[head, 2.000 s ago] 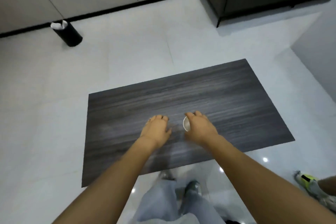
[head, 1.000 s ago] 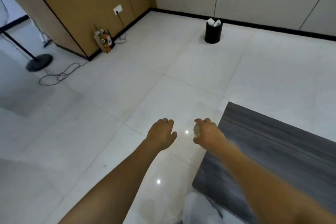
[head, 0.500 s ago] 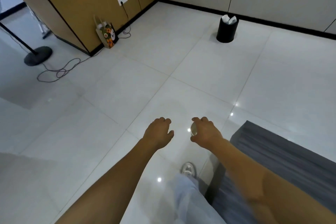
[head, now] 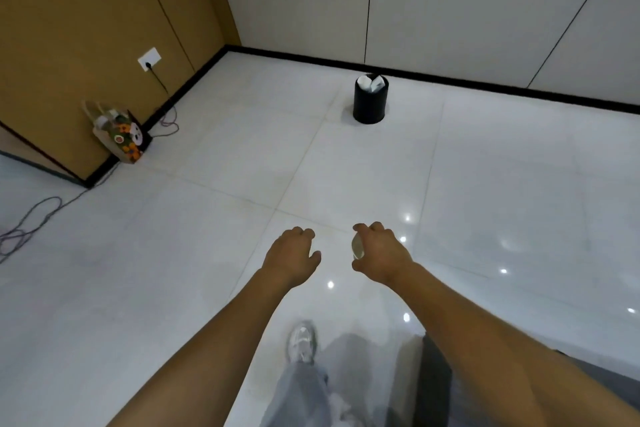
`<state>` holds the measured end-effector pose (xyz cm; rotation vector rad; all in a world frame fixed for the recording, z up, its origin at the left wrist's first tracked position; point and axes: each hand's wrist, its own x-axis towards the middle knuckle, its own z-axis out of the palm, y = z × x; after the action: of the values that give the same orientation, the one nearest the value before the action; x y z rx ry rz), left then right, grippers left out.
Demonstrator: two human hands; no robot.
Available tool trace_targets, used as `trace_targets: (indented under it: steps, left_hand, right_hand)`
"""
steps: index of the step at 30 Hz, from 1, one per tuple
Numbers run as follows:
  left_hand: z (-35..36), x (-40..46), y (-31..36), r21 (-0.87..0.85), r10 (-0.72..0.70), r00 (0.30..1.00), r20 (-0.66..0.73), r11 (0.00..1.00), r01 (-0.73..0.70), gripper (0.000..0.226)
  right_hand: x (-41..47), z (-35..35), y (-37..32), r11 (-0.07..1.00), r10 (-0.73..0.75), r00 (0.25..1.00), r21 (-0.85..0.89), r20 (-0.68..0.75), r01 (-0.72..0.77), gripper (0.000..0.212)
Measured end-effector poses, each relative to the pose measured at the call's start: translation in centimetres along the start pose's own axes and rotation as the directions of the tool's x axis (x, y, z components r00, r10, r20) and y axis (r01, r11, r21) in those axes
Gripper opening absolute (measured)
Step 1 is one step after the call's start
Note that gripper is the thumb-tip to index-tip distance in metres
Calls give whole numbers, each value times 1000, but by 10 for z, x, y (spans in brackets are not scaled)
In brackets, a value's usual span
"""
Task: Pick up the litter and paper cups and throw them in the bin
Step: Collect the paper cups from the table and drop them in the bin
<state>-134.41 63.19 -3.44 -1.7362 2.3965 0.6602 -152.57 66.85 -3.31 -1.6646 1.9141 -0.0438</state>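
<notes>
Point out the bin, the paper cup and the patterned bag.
bin (head: 369,107), head view, on its black side wall.
paper cup (head: 356,247), head view, on the rim showing in the right hand (head: 381,258).
patterned bag (head: 125,142), head view, on its printed front.

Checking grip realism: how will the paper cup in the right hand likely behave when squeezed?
The paper cup is probably light and crushable: the right hand wraps it one-handed. Its rim looks round, so the grip seems gentle.

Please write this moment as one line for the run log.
phase: carrying to bin | right hand: holds paper cup | left hand: empty | bin: ahead on floor, white litter inside
</notes>
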Motion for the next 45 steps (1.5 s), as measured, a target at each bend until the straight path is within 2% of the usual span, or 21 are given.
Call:
trace_targets:
  steps: [8, 17, 32, 37, 45]
  left_hand:
    - [-79, 198, -30, 47, 129, 992, 15, 990, -129, 47]
    - [-159, 391, -37, 77, 197, 979, 41, 977, -200, 48]
    - [-266, 733, 10, 21, 158, 985, 67, 987, -159, 47]
    - [-292, 833, -2, 21, 153, 984, 97, 988, -156, 47]
    - [-339, 1007, -43, 51, 223, 958, 180, 970, -236, 47]
  right_hand:
    - [175, -77, -23, 991, 118, 991, 70, -62, -114, 71]
    - [343, -163, -28, 974, 201, 975, 125, -91, -189, 73]
    - [653, -339, 38, 967, 234, 965, 129, -118, -219, 69]
    - [752, -372, 41, 962, 252, 961, 136, -112, -236, 68]
    - [909, -406, 25, 917, 357, 928, 227, -102, -328, 65]
